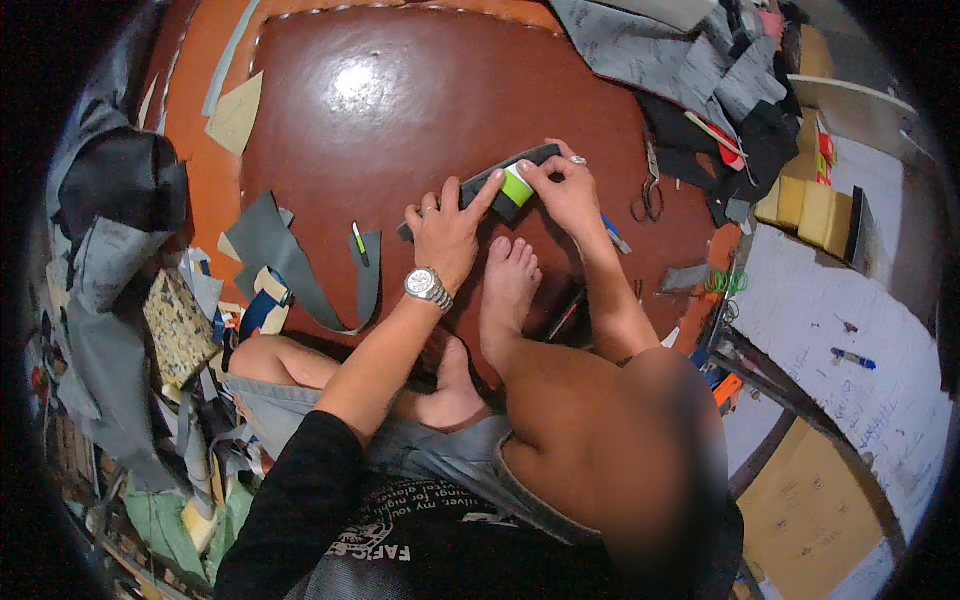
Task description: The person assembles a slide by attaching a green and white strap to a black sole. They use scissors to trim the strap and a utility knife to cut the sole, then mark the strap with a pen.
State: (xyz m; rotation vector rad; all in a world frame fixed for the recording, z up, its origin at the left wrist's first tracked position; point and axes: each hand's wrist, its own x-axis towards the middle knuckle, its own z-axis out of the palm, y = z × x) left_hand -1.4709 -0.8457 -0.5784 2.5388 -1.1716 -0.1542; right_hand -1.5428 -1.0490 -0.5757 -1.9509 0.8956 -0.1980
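A dark grey strip of sheet material (525, 158) lies slantwise in front of my bare foot. A small bright-green and white piece (517, 188) sits across it, with a dark part below. My left hand (447, 230), with a metal watch on its wrist, rests on the strip's left part; its fingers are spread and the index fingertip touches the green piece. My right hand (568, 195) is closed around the strip's right end, thumb at the white edge of the green piece. What the right fingers cover underneath is hidden.
Around lie a green-handled cutter (360, 243) on a grey offcut, scissors (652, 186), a blue pen-like tool (616, 236) by my right wrist, and green wire coils (726, 282). Grey fabric (650, 50) is heaped far right; yellow foam blocks (808, 212) stand at right.
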